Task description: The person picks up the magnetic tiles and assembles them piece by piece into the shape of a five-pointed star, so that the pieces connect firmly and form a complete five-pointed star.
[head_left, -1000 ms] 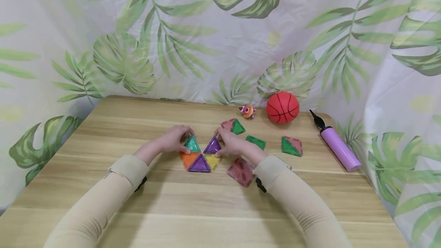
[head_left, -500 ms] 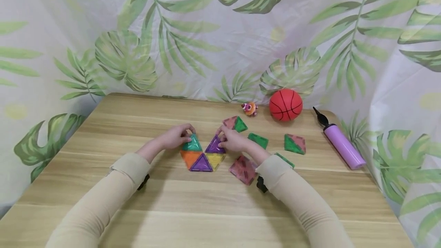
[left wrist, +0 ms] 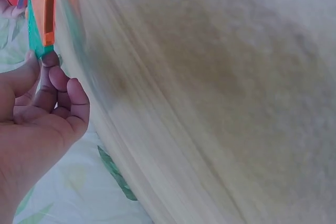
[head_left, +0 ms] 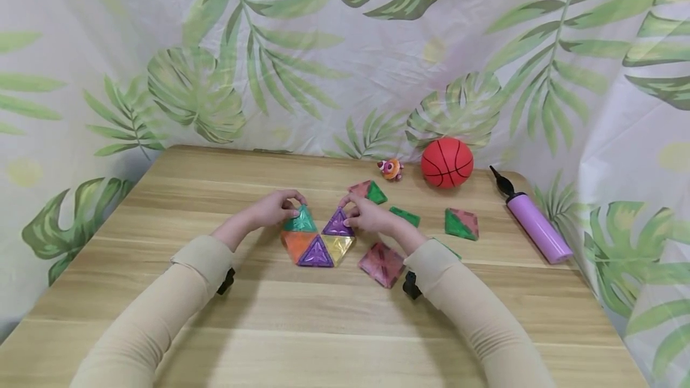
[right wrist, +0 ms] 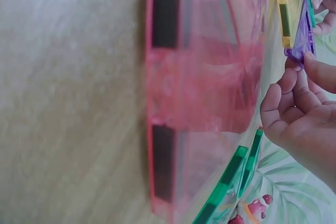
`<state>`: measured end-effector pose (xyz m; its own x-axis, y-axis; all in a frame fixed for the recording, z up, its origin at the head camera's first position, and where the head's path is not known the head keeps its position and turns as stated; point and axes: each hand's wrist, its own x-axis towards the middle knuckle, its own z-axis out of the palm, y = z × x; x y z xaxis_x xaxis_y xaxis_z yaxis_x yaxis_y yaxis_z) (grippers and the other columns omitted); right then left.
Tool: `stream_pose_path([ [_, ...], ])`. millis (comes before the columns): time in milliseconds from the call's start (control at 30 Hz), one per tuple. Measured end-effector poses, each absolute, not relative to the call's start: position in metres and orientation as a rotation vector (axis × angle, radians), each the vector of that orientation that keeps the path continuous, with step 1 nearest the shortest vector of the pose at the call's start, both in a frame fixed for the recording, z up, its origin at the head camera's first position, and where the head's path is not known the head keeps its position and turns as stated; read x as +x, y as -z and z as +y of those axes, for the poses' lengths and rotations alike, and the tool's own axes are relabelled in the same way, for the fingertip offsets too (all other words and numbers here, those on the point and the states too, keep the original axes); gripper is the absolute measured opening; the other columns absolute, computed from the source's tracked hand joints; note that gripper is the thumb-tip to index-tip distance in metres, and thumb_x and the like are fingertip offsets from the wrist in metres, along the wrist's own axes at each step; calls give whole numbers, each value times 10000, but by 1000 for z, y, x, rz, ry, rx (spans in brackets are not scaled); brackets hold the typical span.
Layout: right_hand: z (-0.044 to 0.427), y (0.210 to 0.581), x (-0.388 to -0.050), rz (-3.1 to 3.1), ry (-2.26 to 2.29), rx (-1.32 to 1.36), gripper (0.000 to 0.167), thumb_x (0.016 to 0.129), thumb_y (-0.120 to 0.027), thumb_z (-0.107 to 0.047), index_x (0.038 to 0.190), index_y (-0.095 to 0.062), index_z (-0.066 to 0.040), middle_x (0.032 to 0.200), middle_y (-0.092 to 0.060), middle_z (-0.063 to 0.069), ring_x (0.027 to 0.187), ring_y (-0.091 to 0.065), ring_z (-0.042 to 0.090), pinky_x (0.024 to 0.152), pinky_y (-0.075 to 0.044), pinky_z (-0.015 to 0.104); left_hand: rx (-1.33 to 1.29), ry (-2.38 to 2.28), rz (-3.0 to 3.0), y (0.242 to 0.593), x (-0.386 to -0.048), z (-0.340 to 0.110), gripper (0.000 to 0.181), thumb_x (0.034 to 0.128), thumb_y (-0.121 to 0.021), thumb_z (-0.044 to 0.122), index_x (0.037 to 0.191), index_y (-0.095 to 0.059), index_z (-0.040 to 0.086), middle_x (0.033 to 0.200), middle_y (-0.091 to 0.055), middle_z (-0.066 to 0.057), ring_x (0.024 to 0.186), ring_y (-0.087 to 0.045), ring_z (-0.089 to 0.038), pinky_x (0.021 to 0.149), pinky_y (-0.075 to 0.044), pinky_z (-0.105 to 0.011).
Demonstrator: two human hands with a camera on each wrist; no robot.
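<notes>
Five-tile fan is in the head view's middle: translucent triangular magnetic tiles, joined edge to edge. My left hand [head_left: 275, 207] pinches the outer corner of the teal tile [head_left: 303, 220] between thumb and fingers. On the other side, my right hand [head_left: 369, 214] pinches the upper purple tile [head_left: 337, 223] at its corner. Between them, an orange tile [head_left: 296, 245], a lower purple tile [head_left: 316, 252] and a yellow tile [head_left: 339, 246] form the near row. A V-shaped gap separates the teal and upper purple tiles. In the right wrist view, thumb and fingertips meet on the purple tile [right wrist: 303, 38].
Right of the fan lies a red square tile [head_left: 382, 264]. Red-and-green tiles [head_left: 461, 224] and a green tile [head_left: 405, 216] lie farther right and back. Behind them are a small toy figure [head_left: 390, 169], a red mini basketball [head_left: 447, 163] and a purple hand pump [head_left: 539, 227].
Both hands keep their grip and have shifted slightly up in the head view, with the teal and upper purple tiles. The left thumb has moved up the teal tile. The view shifted slightly.
</notes>
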<state>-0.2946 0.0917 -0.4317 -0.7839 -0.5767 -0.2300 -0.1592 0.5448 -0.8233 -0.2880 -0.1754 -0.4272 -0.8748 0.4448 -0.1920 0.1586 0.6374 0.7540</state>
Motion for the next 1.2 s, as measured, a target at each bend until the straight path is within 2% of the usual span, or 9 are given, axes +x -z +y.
stream_pose_path([
  [233,97,431,-294,2212,1213,-560,332,933,-535,6,1232,-414,-73,797,-584,45,666,-497,176,604,-413,281,471,-1146,2449,426,-288,-174,252,949,-538,64,1201,-549,76,926,-622,-118,726,-525,-181,578,-447,-310],
  [467,99,429,-293,2174,1207,-594,315,941,-539,-25,1224,-422,-100,783,-566,47,636,-455,170,572,-371,280,519,-1130,2399,427,-289,-169,283,950,-546,83,1232,-553,79,971,-615,-136,737,-529,-212,600,-467,-338],
  [733,95,431,-294,2187,1163,-607,312,931,-575,-70,1214,-470,-149,971,-666,89,694,-524,199,505,-341,245,561,-1120,2378,429,-290,-159,293,937,-550,57,1228,-587,64,943,-643,-105,687,-520,-198,586,-450,-321],
  [900,91,435,-294,2212,1125,-637,308,917,-604,-82,1197,-492,-146,961,-652,74,659,-484,175,488,-332,236,621,-1119,2373,434,-292,-156,262,923,-570,39,1181,-614,47,950,-662,-116,719,-549,-216,580,-450,-318],
  [1067,88,436,-293,2254,1106,-704,310,896,-622,-43,1189,-531,-91,966,-634,93,774,-552,152,586,-409,234,628,-1121,2370,437,-295,-154,253,914,-587,40,1164,-627,46,958,-676,-107,772,-574,-171,613,-472,-326],
  [1200,85,438,-294,2256,1102,-753,323,885,-628,-17,1199,-557,-38,976,-656,118,852,-598,141,687,-448,215,639,-1087,2387,436,-294,-152,258,905,-612,65,1161,-644,59,991,-687,-99,878,-612,-170,728,-499,-324],
])
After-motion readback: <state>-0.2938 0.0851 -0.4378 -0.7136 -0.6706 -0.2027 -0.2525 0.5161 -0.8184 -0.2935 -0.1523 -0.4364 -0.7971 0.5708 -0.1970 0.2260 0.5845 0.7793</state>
